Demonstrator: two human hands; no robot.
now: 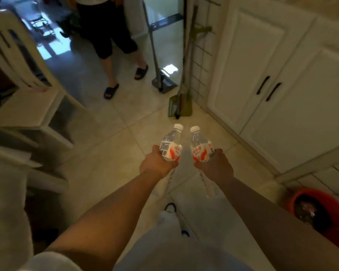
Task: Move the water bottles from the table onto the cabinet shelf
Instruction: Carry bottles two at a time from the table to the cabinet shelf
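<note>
Left hand grips a bottle, right hand grips another bottle; keep both upright, turn toward cabinet.

You have 1 view only, worn on your head, looking steeply down and forward over both outstretched forearms at the beige tiled floor. The white panelled cabinet doors rise right of that floor, close by.
</note>
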